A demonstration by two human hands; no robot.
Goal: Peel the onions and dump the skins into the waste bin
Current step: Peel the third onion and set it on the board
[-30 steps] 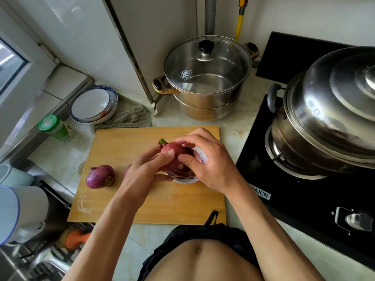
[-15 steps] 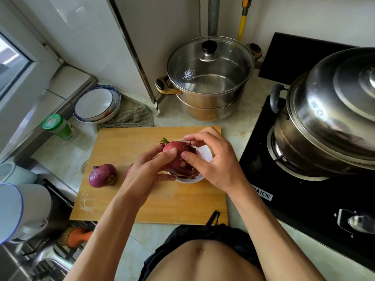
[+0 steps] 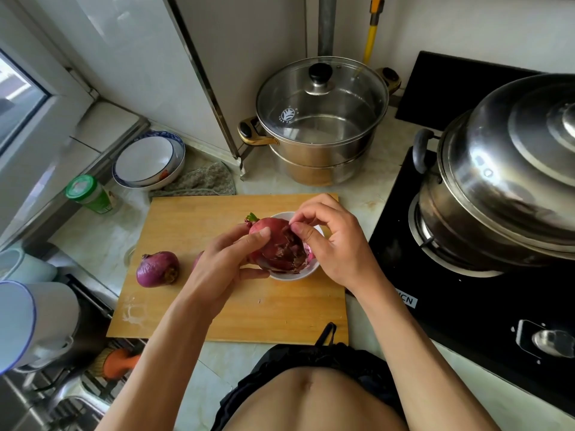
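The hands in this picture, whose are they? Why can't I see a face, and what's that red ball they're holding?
The camera sits on a person's head and looks down, so you see only their arms and tummy, never a face. The left hand holds a red onion above a small white bowl. The right hand pinches the onion's papery skin at the top to pull it off. Both are over a wooden cutting board on the kitchen counter. Another onion, not peeled, lies on the board to the left. Behind the board stands a steel pot with a glass lid, and on the stove at the right sits a big pot.
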